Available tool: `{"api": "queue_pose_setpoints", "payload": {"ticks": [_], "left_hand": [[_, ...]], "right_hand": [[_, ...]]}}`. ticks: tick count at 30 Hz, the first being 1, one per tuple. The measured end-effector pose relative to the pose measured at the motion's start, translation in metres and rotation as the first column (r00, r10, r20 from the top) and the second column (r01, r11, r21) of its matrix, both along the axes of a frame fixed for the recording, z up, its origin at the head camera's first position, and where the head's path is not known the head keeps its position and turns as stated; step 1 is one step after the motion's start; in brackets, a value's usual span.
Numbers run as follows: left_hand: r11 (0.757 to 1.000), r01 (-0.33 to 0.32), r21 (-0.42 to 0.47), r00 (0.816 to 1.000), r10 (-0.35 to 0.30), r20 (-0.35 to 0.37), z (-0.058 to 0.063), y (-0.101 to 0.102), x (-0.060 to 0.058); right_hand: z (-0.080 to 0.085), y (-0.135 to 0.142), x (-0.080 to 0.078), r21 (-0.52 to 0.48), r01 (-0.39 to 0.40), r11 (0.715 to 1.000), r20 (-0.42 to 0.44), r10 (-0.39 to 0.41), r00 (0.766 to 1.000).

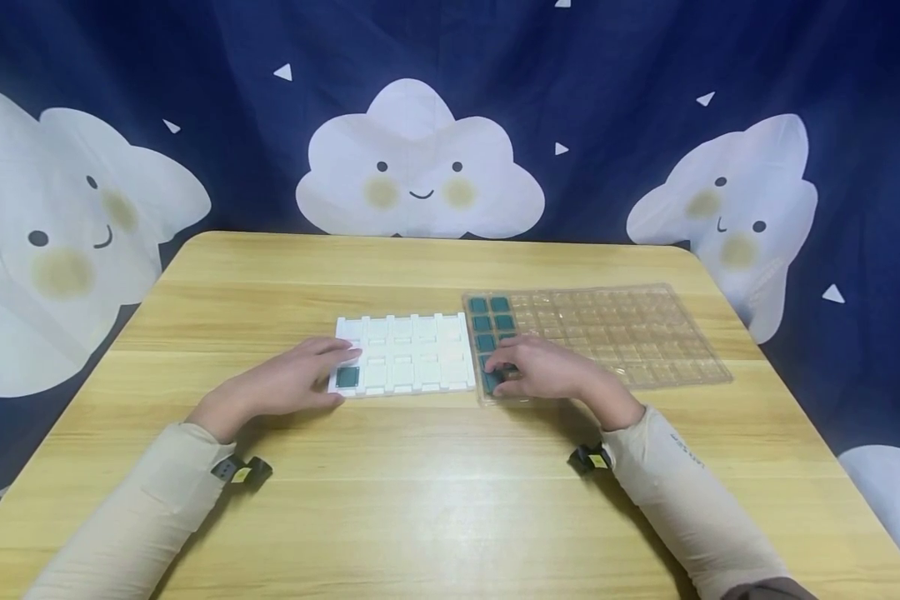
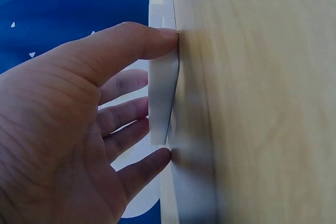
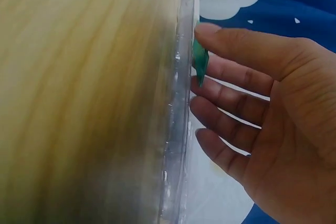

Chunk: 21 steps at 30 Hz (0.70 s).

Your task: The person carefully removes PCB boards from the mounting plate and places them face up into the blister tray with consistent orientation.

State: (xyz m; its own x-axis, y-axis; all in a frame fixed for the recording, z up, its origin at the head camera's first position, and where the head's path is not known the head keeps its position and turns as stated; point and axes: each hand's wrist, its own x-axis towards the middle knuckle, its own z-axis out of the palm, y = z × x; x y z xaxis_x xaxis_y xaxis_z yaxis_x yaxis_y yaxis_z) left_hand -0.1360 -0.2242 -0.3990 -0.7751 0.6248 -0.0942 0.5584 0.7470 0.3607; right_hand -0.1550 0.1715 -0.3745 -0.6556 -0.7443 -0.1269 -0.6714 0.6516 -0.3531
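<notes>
My left hand (image 1: 292, 379) holds the left end of a white slotted tray (image 1: 403, 377). Its thumb lies along the near edge and the other fingers reach over the end, as the left wrist view shows at the tray's side wall (image 2: 161, 90). One dark green square chip (image 1: 347, 377) sits in the near left slot. Over the left columns of a clear plastic tray (image 1: 615, 329), my right hand (image 1: 551, 369) pinches a green square chip (image 3: 200, 62) between thumb and forefinger. That chip is tilted up at the clear tray's near edge; the hand partly hides the chips below it.
Several green chips (image 1: 484, 342) fill the clear tray's two left columns. Both trays lie almost touching on a wooden table (image 1: 420, 483). A dark blue curtain (image 1: 600, 75) with cloud faces hangs behind the table. Dark wrist-worn devices sit at both cuffs.
</notes>
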Motion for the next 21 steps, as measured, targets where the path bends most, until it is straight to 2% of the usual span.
{"api": "queue_pose_setpoints", "payload": {"ticks": [7,15,21], "left_hand": [[1.0,-0.003,-0.003,1.0,0.003,0.0,0.0,-0.0001,0.0003],[1.0,-0.003,0.001,1.0,0.003,0.001,0.0013,0.0001,0.0007],[1.0,-0.003,-0.001,1.0,0.003,0.001,0.0012,0.0007,0.0009]], "right_hand": [[0.0029,-0.0003,0.0018,0.016,-0.001,1.0,0.022,0.001,1.0],[0.0014,-0.0006,0.0014,0.03,-0.039,0.999,-0.006,0.039,0.999],[-0.0018,-0.0032,0.0025,0.029,-0.027,0.999,-0.021,0.028,0.999]]}}
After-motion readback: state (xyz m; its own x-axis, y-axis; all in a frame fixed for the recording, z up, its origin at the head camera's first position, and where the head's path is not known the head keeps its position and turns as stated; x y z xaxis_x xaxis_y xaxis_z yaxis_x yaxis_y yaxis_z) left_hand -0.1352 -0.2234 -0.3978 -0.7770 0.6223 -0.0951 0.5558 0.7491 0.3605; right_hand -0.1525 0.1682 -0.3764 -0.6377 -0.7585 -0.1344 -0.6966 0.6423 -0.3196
